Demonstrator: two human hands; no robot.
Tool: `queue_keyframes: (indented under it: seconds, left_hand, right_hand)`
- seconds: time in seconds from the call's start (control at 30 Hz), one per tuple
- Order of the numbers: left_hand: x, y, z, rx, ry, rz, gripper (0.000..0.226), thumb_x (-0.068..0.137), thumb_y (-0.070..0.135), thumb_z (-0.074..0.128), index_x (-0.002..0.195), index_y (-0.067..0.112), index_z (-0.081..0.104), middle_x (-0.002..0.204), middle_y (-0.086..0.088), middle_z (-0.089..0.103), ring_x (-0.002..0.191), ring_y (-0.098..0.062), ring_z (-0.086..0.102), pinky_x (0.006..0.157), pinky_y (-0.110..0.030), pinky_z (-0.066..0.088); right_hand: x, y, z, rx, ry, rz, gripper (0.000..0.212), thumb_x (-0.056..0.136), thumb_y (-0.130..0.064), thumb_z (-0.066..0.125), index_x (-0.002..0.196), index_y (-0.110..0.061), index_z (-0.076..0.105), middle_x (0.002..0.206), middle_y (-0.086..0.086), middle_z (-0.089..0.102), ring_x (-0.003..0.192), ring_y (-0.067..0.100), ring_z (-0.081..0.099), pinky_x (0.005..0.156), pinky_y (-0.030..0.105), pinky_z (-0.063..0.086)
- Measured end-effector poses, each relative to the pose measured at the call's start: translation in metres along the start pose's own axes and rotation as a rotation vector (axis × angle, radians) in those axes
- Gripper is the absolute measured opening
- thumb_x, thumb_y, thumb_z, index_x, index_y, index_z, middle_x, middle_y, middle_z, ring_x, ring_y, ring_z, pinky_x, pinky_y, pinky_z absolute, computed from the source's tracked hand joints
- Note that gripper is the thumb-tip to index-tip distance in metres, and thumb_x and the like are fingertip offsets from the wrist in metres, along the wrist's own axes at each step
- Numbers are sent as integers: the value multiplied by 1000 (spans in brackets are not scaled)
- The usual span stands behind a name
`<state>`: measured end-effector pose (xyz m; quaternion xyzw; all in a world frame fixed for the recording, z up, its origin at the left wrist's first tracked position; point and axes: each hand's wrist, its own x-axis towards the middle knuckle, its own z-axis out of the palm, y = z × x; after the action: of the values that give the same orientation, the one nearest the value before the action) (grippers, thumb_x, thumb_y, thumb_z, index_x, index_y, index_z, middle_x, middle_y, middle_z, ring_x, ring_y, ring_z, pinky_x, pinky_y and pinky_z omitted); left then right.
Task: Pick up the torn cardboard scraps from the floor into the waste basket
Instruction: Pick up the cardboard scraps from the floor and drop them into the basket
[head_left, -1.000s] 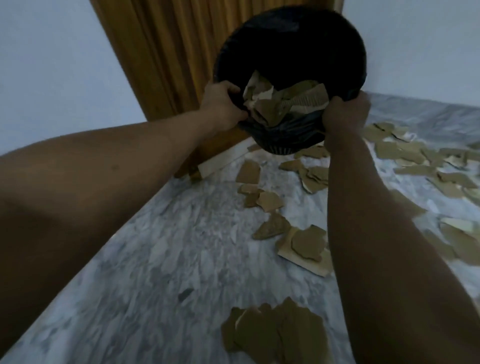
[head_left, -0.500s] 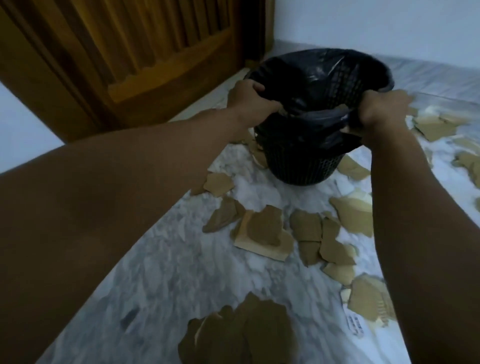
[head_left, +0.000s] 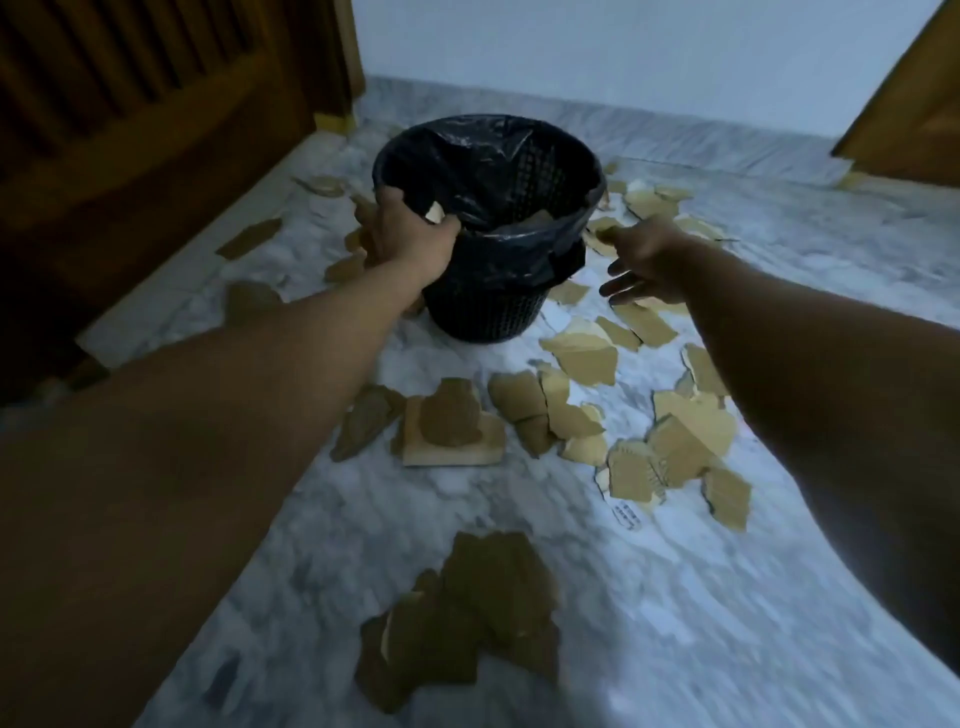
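A black mesh waste basket lined with a black bag stands upright on the marble floor. My left hand grips its near-left rim; a small pale scrap shows by the fingers. To the basket's right, my right hand hovers apart from it, fingers spread, holding nothing. Torn brown cardboard scraps lie all around: a pile in front, a cluster in the middle, several pale ones on the right. A dark scrap shows inside the basket.
A dark wooden door fills the left side, with a raised marble sill before it. A white wall runs across the back. Another wooden panel stands at the far right. A small printed label lies on the floor.
The basket went from tilted up in both hands to standing on the floor. My right hand has let go of the rim and opened beside it; my left still holds on.
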<state>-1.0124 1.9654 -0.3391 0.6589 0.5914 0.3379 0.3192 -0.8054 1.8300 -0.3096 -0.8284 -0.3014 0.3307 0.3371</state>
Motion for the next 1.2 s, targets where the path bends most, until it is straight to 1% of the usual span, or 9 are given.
queue_keyframes:
  seconds: [0.07,0.13,0.23,0.33,0.5,0.77,0.93,1.07,1.2]
  left_hand:
    - [-36,-26,1,118,131,6,57,76,55,63,121,23,50,134,-4,46,124,-27,44,102,-46,41]
    - [-85,-64,-1,196,-8,34,45,86,46,63,119,18,51,129,-9,48,121,-30,45,99,-47,42]
    - [-150,-121,-13,193,-701,154,29,87,33,71,103,20,52,88,-2,53,86,-22,52,81,-37,47]
    - [-199,-162,-21,609,-1154,234,65,66,55,84,116,24,55,107,1,54,96,-18,53,86,-37,49]
    - [-250,-218,-21,816,-1024,402,79,68,52,77,134,25,40,122,-2,45,109,-25,52,85,-38,43]
    - [-249,-205,-13,799,-879,433,66,78,37,72,131,14,40,120,-6,57,110,-28,57,90,-42,42]
    - [-241,-202,-9,875,-944,399,67,63,48,83,113,19,49,114,-4,48,104,-27,53,83,-44,47]
    - [-246,-211,-8,919,-962,475,99,36,62,89,115,25,43,114,1,44,102,-23,49,78,-44,49]
    - [-253,-208,-5,991,-912,493,108,41,57,90,125,20,33,118,-3,50,110,-27,48,88,-48,43]
  right_hand:
    - [-22,17,19,-148,37,25,47,100,-31,55,126,8,54,113,26,66,80,36,73,79,49,61]
    - [-47,48,52,-226,-31,66,41,99,-26,58,117,11,57,96,25,70,76,36,73,78,52,61]
    - [-93,108,107,-386,-235,101,34,95,-23,64,115,5,61,91,20,69,78,34,71,73,45,62]
    - [-126,163,158,-618,-426,82,47,90,-34,70,125,-5,57,120,13,63,109,30,63,87,37,53]
    - [-154,197,204,-622,-271,36,49,91,-34,63,131,-18,39,125,11,43,116,33,47,95,46,43]
    - [-133,178,186,-591,-302,-9,33,95,-21,60,67,-11,45,70,2,42,68,17,45,67,29,38]
    - [-122,168,141,-395,-300,74,32,97,-13,52,117,11,62,117,23,61,108,34,59,88,39,47]
    - [-133,179,133,-481,-471,178,33,95,-29,58,114,-2,66,114,18,65,101,31,63,79,38,51]
    - [-148,197,155,-672,-522,102,53,94,-48,57,119,-2,63,115,13,64,100,29,62,76,33,46]
